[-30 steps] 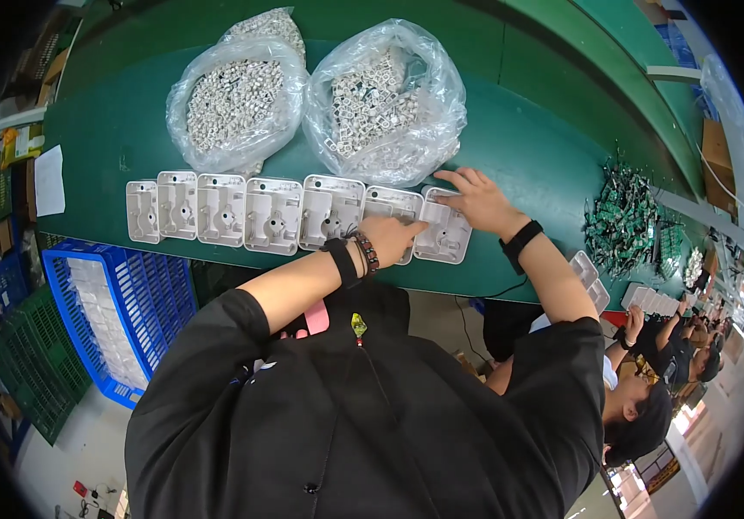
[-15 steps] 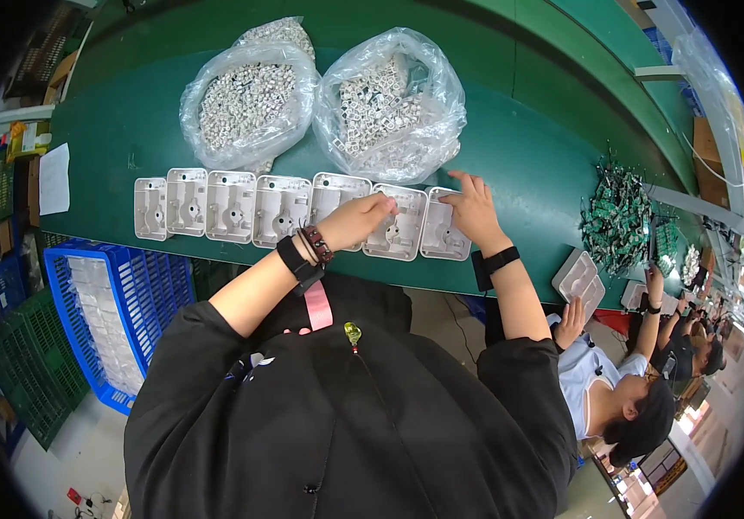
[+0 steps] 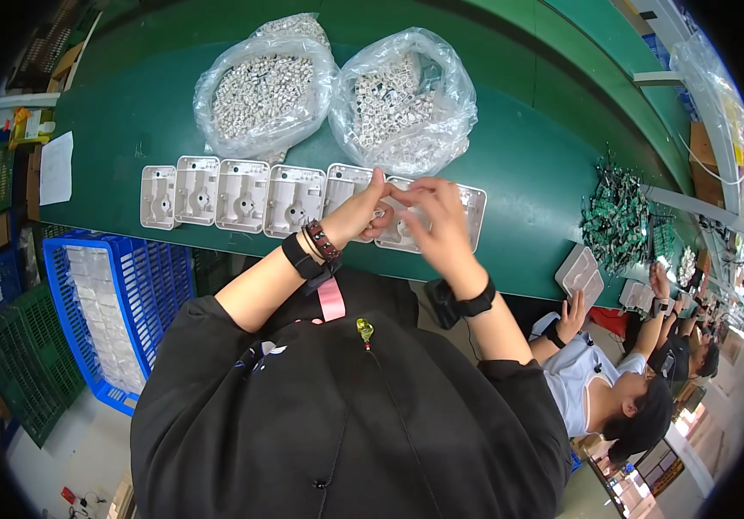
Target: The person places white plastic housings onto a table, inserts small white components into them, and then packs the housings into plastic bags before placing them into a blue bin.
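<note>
A row of several white plastic housings (image 3: 243,197), open side up, lies along the near edge of the green table. My left hand (image 3: 361,213) is over the right part of the row, thumb raised and fingers curled round something small that I cannot make out. Close against it is my right hand (image 3: 443,227), its fingers stretched toward the left one and its thumb apart. Nothing shows in the right hand. The two hands partly cover the housings beneath, including the rightmost housing (image 3: 477,208).
Behind the row stand two clear plastic bags of small white parts, a left bag (image 3: 264,95) and a right bag (image 3: 398,104). Green-and-black wired parts (image 3: 618,208) are heaped to the right, near a co-worker's hand (image 3: 572,318) at a housing (image 3: 581,275). A blue crate (image 3: 121,320) stands at left.
My right hand has moved left from the last housing to meet my left hand. The left thumb now points up. The view has shifted slightly.
</note>
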Available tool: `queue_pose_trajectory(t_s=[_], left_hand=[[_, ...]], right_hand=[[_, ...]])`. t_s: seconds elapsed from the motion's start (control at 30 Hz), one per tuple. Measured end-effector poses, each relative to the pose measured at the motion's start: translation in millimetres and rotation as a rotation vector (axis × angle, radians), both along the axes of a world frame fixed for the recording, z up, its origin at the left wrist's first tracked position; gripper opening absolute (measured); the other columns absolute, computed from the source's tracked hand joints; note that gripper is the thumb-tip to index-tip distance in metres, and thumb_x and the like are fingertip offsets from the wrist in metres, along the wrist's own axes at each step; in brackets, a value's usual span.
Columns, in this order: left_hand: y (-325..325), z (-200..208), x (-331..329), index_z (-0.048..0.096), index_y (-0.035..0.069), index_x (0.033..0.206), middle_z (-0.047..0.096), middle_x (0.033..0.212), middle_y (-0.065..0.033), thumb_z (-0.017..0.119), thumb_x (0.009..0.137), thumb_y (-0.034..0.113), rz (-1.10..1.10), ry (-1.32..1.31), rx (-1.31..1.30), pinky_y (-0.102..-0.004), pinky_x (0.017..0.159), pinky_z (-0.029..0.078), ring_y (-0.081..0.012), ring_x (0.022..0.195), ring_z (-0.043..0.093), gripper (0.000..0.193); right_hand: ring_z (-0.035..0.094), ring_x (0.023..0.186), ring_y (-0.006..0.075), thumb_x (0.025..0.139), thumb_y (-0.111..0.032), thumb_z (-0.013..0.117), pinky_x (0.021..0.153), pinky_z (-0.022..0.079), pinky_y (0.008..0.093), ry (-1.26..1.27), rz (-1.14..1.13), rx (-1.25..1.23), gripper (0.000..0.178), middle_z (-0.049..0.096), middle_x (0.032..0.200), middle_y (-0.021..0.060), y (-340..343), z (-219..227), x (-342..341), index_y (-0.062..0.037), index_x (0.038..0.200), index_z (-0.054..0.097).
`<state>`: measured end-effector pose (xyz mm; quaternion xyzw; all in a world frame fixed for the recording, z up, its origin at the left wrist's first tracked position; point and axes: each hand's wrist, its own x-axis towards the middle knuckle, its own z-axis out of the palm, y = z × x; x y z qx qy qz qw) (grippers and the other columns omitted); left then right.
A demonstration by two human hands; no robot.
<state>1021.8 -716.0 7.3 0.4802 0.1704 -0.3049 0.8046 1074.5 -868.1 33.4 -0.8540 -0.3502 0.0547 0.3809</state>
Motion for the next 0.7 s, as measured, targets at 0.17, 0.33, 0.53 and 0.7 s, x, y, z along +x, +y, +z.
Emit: queue_pose_trajectory(t_s=[0.17, 0.33, 0.53, 0.7], left_hand=[[-7, 1, -6, 0.050, 0.007, 0.097, 0.032, 0.057, 0.0043, 0.012, 0.083, 0.063, 0.086, 0.023, -0.015, -0.0194, 0.039, 0.021, -0.0044, 0.043, 0.028, 0.069], [2, -22, -17, 0.049, 0.010, 0.091, 0.035, 0.058, 0.0048, 0.022, 0.089, 0.053, -0.071, -0.026, 0.038, -0.0188, 0.039, 0.021, -0.0051, 0.043, 0.028, 0.051], [5, -35, -28, 0.047, 0.009, 0.088, 0.037, 0.061, 0.0042, 0.034, 0.091, 0.039, -0.200, -0.090, -0.096, -0.0185, 0.042, 0.025, -0.0049, 0.047, 0.030, 0.032], [6, -50, -27, 0.049, 0.009, 0.091, 0.043, 0.062, 0.0002, 0.040, 0.090, 0.033, -0.199, -0.041, -0.027, -0.0229, 0.045, 0.034, -0.0094, 0.049, 0.039, 0.026]], right_hand=[[0.049, 0.081, 0.0281, 0.067, -0.007, 0.063, 0.072, 0.038, 0.0369, 0.025, 0.017, 0.056, 0.015, 0.052, 0.088, 0.0076, 16, -7, -24, -0.0066, 0.080, 0.057], [0.052, 0.070, 0.0252, 0.069, -0.007, 0.063, 0.066, 0.041, 0.0342, 0.102, -0.104, 0.028, 0.015, 0.054, 0.074, 0.0079, 5, -21, -32, -0.0042, 0.081, 0.054], [0.054, 0.066, 0.0247, 0.071, -0.005, 0.061, 0.058, 0.043, 0.0313, 0.367, -0.055, 0.072, 0.012, 0.053, 0.068, 0.0075, -8, -31, -36, -0.0026, 0.079, 0.053], [0.054, 0.068, 0.0238, 0.069, -0.004, 0.062, 0.058, 0.042, 0.0306, 0.434, -0.037, 0.128, 0.011, 0.053, 0.070, 0.0066, -8, -49, -17, -0.0034, 0.075, 0.053]])
